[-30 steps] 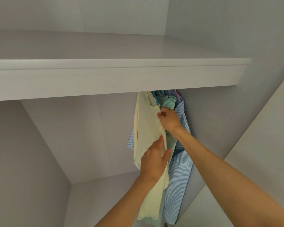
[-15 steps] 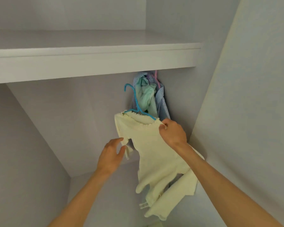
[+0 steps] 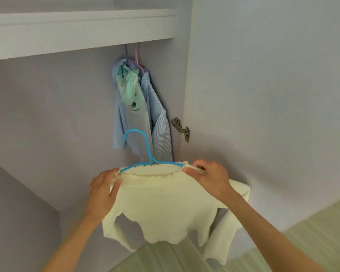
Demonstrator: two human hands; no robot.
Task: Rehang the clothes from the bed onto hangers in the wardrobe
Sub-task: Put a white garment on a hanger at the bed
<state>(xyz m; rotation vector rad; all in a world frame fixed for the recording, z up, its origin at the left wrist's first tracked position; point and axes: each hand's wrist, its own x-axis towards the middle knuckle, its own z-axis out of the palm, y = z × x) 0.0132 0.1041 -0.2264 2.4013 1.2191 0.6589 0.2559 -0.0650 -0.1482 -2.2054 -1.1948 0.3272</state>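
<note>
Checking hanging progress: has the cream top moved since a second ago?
Yes. The cream ribbed top on its blue hanger came down off the rail, away from the white shelf.

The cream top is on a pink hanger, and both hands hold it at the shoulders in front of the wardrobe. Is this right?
Not quite: the head view shows the cream top on a blue hanger. Left hand and right hand do hold its shoulders.

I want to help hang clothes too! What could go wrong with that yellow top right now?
The cream top sits on the blue hanger only at its wide neck, pinched by the left hand and right hand, so a shoulder might slip off. Its long sleeve dangles and could snag. The striped shirt already crowds the spot near the hinge.
</note>
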